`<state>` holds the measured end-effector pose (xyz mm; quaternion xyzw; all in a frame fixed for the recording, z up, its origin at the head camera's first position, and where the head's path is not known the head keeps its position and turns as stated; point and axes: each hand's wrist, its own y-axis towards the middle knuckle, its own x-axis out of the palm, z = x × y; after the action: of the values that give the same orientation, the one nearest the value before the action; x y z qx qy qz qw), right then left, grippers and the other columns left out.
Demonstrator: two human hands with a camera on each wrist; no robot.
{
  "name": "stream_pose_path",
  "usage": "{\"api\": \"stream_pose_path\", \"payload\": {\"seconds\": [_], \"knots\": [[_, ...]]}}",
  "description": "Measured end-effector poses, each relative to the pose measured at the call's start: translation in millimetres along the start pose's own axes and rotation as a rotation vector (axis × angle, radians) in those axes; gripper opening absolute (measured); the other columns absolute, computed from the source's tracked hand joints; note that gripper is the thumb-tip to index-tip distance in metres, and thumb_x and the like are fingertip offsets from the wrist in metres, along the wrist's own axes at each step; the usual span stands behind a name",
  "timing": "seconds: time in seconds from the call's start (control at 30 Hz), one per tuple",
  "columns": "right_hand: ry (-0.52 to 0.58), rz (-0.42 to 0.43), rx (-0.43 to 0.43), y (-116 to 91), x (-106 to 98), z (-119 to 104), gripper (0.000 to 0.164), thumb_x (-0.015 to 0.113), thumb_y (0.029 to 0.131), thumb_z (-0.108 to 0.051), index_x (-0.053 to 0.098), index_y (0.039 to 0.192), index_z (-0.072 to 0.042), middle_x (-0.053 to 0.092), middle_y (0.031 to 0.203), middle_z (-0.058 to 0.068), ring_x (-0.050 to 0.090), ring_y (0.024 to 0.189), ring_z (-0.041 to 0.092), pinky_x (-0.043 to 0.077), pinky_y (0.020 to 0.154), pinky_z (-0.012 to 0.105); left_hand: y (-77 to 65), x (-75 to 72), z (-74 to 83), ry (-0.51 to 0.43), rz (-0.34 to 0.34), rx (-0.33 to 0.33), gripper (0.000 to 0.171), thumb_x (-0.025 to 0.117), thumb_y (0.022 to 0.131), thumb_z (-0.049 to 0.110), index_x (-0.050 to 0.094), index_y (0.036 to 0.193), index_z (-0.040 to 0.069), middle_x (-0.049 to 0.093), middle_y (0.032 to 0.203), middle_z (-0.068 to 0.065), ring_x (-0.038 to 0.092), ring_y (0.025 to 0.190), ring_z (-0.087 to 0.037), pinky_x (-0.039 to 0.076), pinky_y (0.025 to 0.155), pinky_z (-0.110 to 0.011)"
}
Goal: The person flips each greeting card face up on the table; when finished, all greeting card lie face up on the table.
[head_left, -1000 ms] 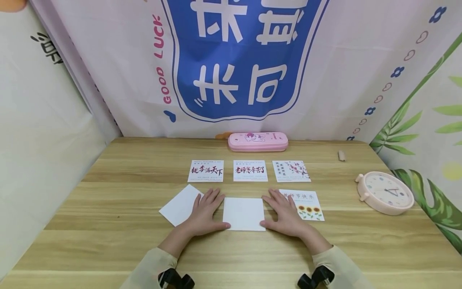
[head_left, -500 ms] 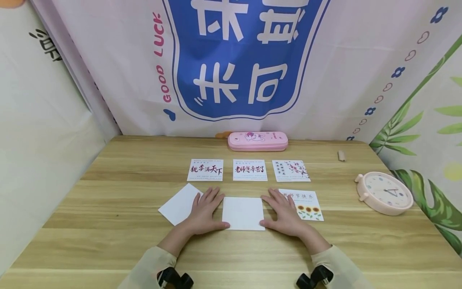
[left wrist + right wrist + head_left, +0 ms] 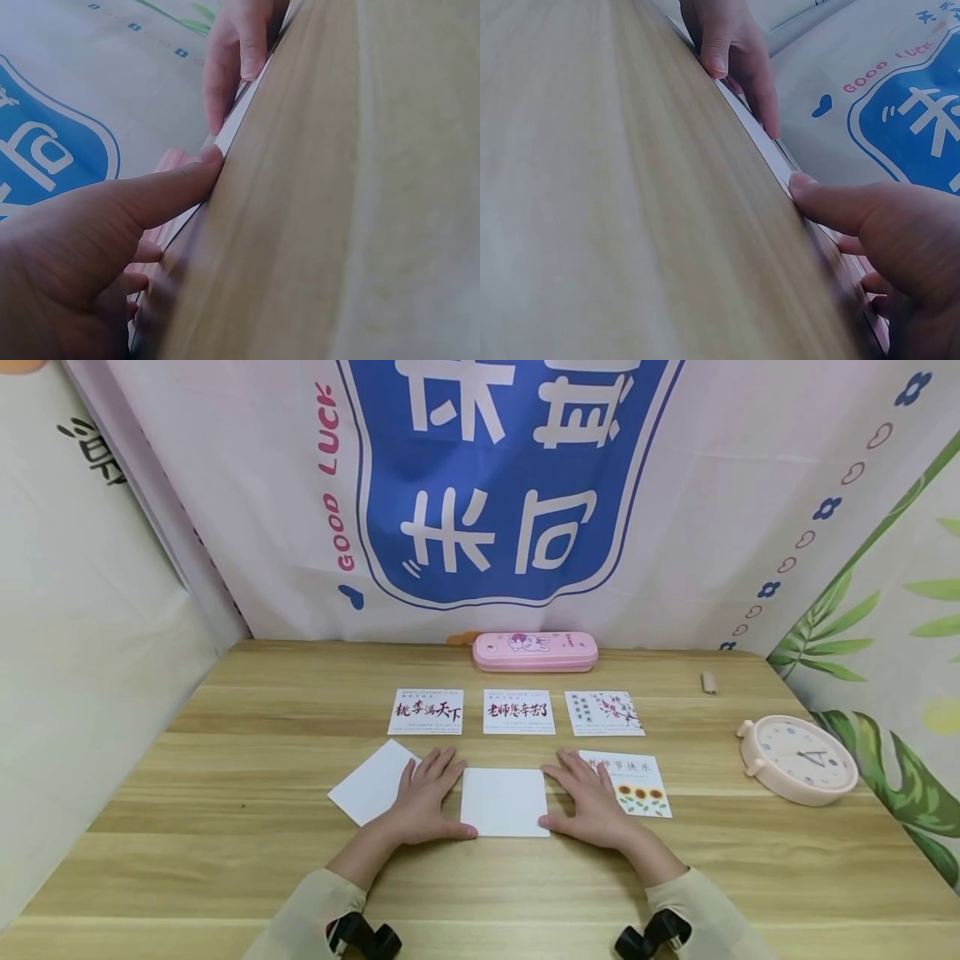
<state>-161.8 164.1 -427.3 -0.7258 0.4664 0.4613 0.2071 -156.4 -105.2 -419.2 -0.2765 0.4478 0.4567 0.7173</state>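
Note:
A blank white card (image 3: 505, 802) lies square to me on the table between both hands. My left hand (image 3: 422, 806) rests with spread fingers, its thumb touching the card's lower left corner; its fingers lie over part of a tilted blank card (image 3: 371, 785). Mirroring it, my right hand (image 3: 588, 806) lies spread, thumb on the lower right corner, its fingers covering the left part of a sunflower card (image 3: 641, 793). In the left wrist view the left thumb (image 3: 187, 184) meets the card's edge; the right thumb (image 3: 829, 202) does likewise in the right wrist view.
Behind the hands, three printed cards form a row: left card (image 3: 425, 712), middle card (image 3: 519, 712), right card (image 3: 604, 714). A pink pencil case (image 3: 536, 653) stands at the back of the wooden table (image 3: 225, 860). Rightward are a small eraser-like piece (image 3: 708, 683) and a pink clock (image 3: 799, 758).

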Motion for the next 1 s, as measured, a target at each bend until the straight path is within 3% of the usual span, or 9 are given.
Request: {"api": "stream_pose_path", "payload": {"seconds": [1.0], "knots": [[0.023,-0.023,0.029,2.3,-3.3,-3.5,0.068,0.067,0.069,-0.043,0.043,0.124,-0.009,0.023,0.136,0.020,0.012,0.126,0.034,-0.004,0.093,0.058,6.9,-0.1,2.4,-0.080,0.007,-0.055,0.088,0.076,0.051,0.051,0.041,0.121,0.011,0.021,0.138,-0.014,0.009,0.126,-0.033,-0.001,0.094,-0.055]]}}
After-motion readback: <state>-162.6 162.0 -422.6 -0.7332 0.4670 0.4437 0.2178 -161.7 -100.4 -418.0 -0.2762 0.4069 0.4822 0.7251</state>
